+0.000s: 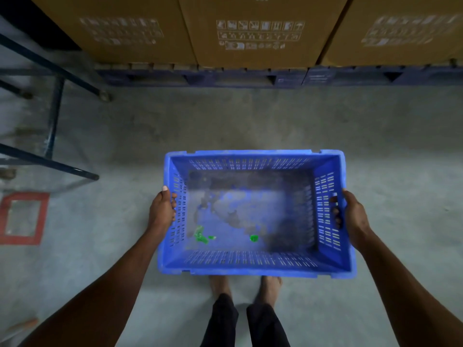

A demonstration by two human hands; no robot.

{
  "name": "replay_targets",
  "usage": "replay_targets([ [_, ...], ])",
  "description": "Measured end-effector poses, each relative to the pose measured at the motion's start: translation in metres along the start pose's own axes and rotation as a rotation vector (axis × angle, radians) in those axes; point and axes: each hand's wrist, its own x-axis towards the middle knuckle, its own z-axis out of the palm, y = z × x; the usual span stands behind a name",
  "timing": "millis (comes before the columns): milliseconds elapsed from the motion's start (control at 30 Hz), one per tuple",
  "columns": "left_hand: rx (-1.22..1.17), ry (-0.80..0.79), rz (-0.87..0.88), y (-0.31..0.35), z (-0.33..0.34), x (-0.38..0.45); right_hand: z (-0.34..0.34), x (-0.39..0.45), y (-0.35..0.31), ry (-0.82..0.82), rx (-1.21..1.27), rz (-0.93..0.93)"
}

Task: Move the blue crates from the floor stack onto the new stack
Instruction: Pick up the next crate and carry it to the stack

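I hold one blue slotted plastic crate (253,261) level in front of me, above the concrete floor and over my bare feet. My left hand (162,209) grips its left short wall, thumb over the rim. My right hand (353,216) grips the right short wall, fingers through the handle slot. The crate's bottom is dusty and stained, with a few small green scraps (200,236) in it. No other crate or stack shows in this view.
Large brown cardboard boxes (253,33) stand on dark blue pallets (200,77) along the far side. A dark metal frame (53,116) stands at the left. A red taped square (23,217) marks the floor at the left.
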Motion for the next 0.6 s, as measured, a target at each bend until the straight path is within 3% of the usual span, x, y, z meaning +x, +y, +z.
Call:
replay_targets([
  [600, 0.031, -0.011, 0.004, -0.013, -0.008, -0.005, 0.0, -0.009, 0.015, -0.007, 0.004, -0.011],
])
